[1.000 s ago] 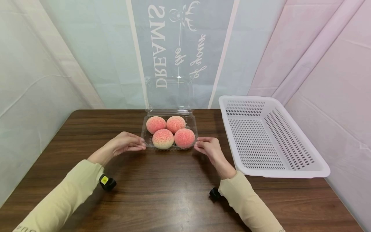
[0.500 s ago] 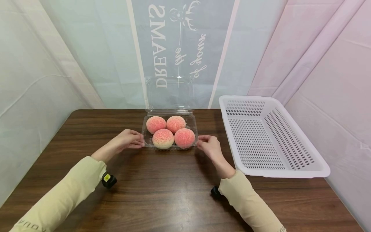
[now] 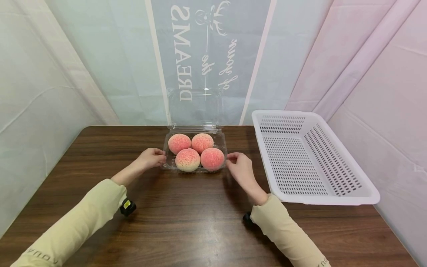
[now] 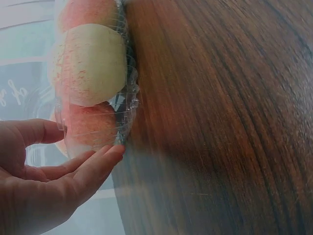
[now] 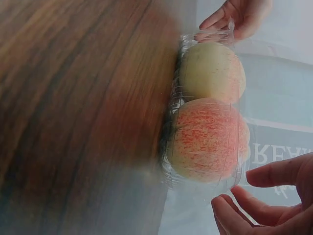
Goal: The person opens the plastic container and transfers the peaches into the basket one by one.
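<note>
Lettering: pale-and-grey printed cloth backdrop (image 3: 197,44) bears DREAMS and a smaller "the", turned sideways and apparently mirrored; the script to their right is hard to read.
Sleeves: cream left sleeve (image 3: 83,215) and cream right sleeve (image 3: 287,230) carry small dark capitals, folded or cut off at the near edge, not readable whole.
Sticker: small yellow square label (image 3: 127,203) sits on the black device (image 3: 128,210) at the left wrist, its mark too small to read.
Hidden: the raised transparent lid (image 3: 195,107) nearly vanishes against the backdrop; the far fruits are partly covered in both wrist views.
Box: clear hinged plastic box (image 3: 171,164) lies at the far middle of the dark brown wood-grain table (image 3: 186,207), between the hands, with four round pink-and-cream peach-like fruits (image 3: 187,160) inside.
Left hand (image 3: 150,158): thumb on the rim, fingers bent along the lower wall, lightly grasping the box's left end.
Right hand (image 3: 241,167): thumb and forefinger tips bracket the right rim; whether they pinch it, I cannot tell.
Basket: white rectangular slotted plastic basket (image 3: 328,200) stands to the right, apart from the box.
</note>
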`<move>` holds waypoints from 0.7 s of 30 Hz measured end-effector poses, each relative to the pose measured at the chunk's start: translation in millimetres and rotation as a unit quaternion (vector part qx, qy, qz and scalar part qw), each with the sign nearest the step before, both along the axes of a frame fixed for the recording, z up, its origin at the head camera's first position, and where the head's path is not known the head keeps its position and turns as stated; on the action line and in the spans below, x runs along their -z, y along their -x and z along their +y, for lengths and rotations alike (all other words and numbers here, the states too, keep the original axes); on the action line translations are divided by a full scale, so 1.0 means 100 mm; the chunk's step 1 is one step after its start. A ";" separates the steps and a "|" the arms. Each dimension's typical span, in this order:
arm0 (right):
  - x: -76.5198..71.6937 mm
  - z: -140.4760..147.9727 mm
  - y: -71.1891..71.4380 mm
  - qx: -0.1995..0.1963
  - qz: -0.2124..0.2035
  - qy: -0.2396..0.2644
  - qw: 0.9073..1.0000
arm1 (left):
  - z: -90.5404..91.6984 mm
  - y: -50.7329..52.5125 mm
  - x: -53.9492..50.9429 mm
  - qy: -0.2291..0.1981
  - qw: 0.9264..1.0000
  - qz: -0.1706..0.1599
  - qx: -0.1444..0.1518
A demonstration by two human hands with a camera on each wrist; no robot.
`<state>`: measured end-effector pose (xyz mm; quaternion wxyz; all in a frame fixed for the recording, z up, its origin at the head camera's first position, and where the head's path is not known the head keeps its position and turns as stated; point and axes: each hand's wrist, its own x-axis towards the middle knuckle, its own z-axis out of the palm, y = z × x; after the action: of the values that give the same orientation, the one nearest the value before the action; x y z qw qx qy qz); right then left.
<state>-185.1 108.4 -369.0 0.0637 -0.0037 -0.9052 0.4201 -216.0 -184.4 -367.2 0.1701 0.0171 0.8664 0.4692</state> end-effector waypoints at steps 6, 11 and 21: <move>0.02 -0.02 0.00 -0.017 0.059 -0.019 0.998 | 0.01 -0.01 0.02 0.087 0.994 0.062 0.009; 0.06 -0.04 0.01 -0.031 0.124 -0.053 0.990 | 0.03 0.01 0.07 0.123 0.988 0.097 0.010; 0.09 -0.09 0.04 -0.044 0.181 -0.084 0.979 | 0.07 0.04 0.15 0.141 0.979 0.147 0.000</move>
<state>-188.7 99.8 -377.8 0.2080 0.1177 -0.9100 0.3388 -220.0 -177.0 -382.4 0.0415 0.0623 0.9393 0.3349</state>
